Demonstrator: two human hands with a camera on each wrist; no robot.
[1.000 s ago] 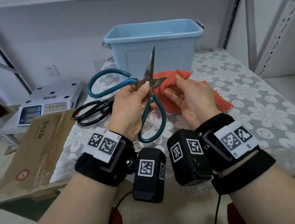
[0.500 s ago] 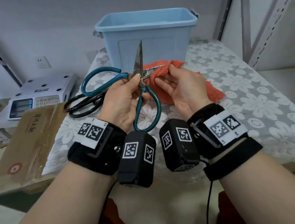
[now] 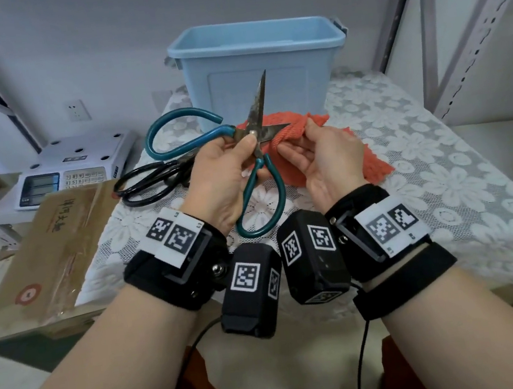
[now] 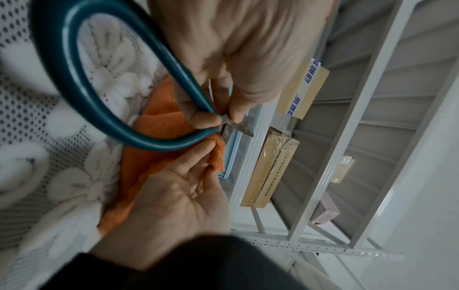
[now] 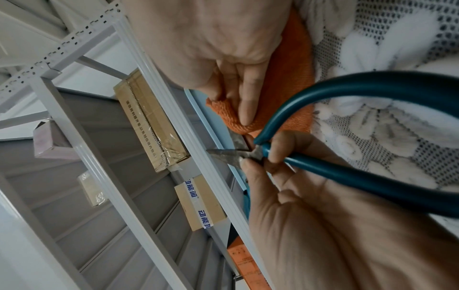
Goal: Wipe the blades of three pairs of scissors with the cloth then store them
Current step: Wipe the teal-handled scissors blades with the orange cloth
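Sliding back toward the pivot, the right hand (image 3: 326,158) pinches the orange terry cloth (image 3: 292,130) around one blade; the left hand (image 3: 222,172) grips the teal-handled steel scissors (image 3: 253,135). Wiping is under way.

Lace-covered desk (image 3: 440,148); left of it, an electronic scale (image 3: 76,166) and a cardboard box (image 3: 46,256) (taped). Wall socket (image 3: 76,110) behind; metal shelving (image 3: 469,32) at right.

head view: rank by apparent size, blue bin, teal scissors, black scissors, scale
1. blue bin, clearly largest.
2. teal scissors, open and nearer the camera, so flattered.
3-4. scale and black scissors: look alike, and the scissors are partly hidden behind the left hand. Unranked.
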